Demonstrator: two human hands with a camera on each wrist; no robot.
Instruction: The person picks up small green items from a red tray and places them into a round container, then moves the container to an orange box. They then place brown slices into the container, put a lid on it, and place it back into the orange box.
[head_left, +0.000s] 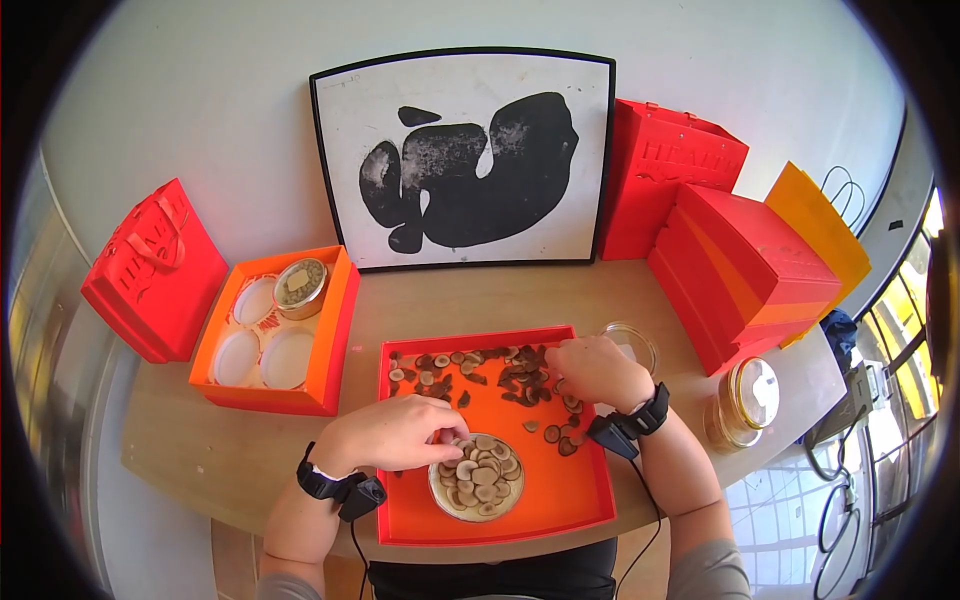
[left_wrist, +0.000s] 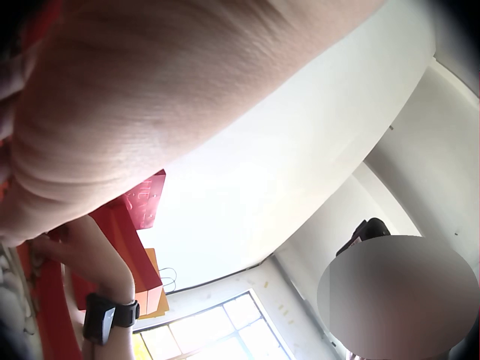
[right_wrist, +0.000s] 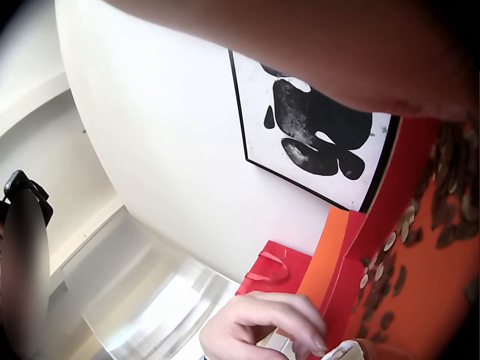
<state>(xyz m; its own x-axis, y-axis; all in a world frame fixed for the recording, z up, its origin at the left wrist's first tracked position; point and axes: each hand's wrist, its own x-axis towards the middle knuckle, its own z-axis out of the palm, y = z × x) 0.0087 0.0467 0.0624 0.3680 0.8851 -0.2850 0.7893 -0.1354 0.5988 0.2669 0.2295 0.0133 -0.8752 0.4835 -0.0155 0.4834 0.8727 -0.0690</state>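
Observation:
In the head view, an orange tray [head_left: 565, 495] with a red rim lies in front of me. Near its front left sits a round dish [head_left: 443, 507] heaped with pale, brown-edged dried slices [head_left: 487, 478]. My left hand [head_left: 395, 435] reaches over the dish's left edge, fingers bent and fingertips right at the slices. Darker dried slices [head_left: 525, 388] lie scattered across the back and right of the tray. Among them, at the back right corner, my right hand [head_left: 605, 372] points its fingers down. I cannot tell whether either hand pinches a slice.
To the left stand an orange box [head_left: 345, 285] with round recesses, one holding a filled jar [head_left: 300, 287], and a red bag [head_left: 160, 270]. A framed black-and-white picture [head_left: 460, 170] leans behind. On the right are red boxes [head_left: 740, 270], clear jars [head_left: 735, 415] and a round clear lid [head_left: 640, 340].

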